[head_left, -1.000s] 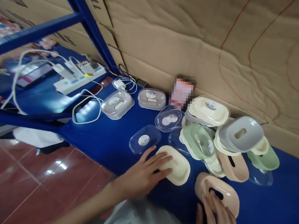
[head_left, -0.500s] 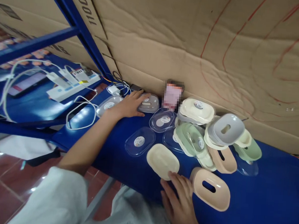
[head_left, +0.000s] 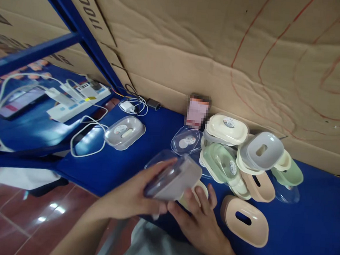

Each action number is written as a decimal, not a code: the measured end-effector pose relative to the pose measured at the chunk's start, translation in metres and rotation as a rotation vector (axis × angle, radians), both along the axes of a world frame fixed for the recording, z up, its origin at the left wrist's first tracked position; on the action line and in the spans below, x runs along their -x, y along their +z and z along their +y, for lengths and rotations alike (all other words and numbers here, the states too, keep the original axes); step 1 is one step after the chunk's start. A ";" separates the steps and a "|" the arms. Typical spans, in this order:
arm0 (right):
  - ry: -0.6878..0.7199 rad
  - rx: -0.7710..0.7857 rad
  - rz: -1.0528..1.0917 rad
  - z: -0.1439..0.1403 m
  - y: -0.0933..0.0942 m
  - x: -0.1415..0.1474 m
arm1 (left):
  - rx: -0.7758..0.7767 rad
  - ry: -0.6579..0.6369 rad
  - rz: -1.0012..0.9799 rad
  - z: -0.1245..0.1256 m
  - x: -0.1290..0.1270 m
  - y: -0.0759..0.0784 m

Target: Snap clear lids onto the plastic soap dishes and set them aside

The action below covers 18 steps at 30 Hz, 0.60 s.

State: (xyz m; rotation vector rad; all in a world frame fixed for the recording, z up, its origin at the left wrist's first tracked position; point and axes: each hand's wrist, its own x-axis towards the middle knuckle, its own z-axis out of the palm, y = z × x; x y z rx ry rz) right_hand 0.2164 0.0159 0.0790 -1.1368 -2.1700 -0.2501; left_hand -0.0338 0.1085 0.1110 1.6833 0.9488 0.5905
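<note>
Grey plastic, a lidded soap box point(head_left: 173, 179), sits gripped in the left hand point(head_left: 133, 196) above the blue desk point(head_left: 120, 166), while the right hand point(head_left: 201, 219), fingers spread open, rests beside it over a cream tray point(head_left: 196, 191). One finished box point(head_left: 125, 132) lies left of the grey one; loose trays and clear lids are heaped right of it, before a cardboard wall point(head_left: 210, 45).

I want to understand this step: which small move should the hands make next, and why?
Probably steady the grey soap box with the right hand too: the left hand holds it tilted in the air above the blue shelf, with the right fingers only just beneath it.
</note>
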 end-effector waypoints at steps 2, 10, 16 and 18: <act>-0.006 0.020 -0.035 0.009 0.008 -0.002 | 0.162 -0.039 -0.146 -0.019 -0.001 -0.010; 0.024 0.115 -0.113 0.012 0.024 -0.018 | 0.327 -0.011 -0.275 -0.039 0.001 -0.034; 0.106 -0.051 -0.098 0.059 0.039 0.005 | 0.490 0.284 -0.465 -0.038 -0.005 -0.039; 0.144 -0.119 -0.056 0.076 0.033 0.018 | 0.489 0.424 -0.490 -0.036 -0.005 -0.043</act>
